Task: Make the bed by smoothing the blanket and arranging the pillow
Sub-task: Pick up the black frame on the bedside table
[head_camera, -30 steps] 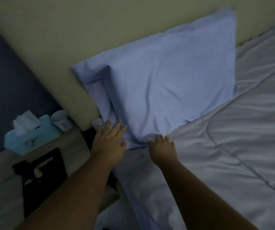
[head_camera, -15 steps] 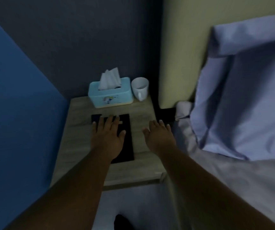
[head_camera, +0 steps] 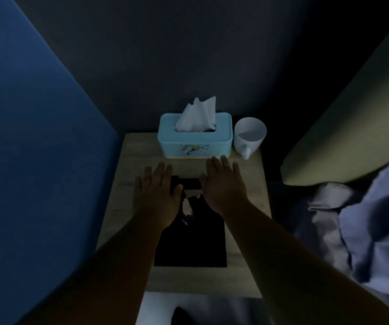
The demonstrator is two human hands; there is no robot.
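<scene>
Only a corner of the pale blue pillow (head_camera: 376,233) shows at the right edge, leaning at the foot of the beige headboard (head_camera: 353,127). A fold of white bedding (head_camera: 327,198) lies bunched beside it. The blanket is out of view. My left hand (head_camera: 157,195) and my right hand (head_camera: 224,184) are both flat, palms down, fingers spread, over the wooden bedside table (head_camera: 127,174), away from the pillow. They hover over or rest on a black sheet (head_camera: 193,242) lying on the table top. Neither hand holds anything.
A light blue tissue box (head_camera: 194,141) with a tissue sticking up stands at the back of the table, a white mug (head_camera: 250,137) right of it. Blue wall panels close in the left and back. A dark gap separates table and bed.
The view swung left from the pillow and blanket to the bedside table. Both hands left the pillow's lower edge and now lie spread over the table, nearer the tissue box.
</scene>
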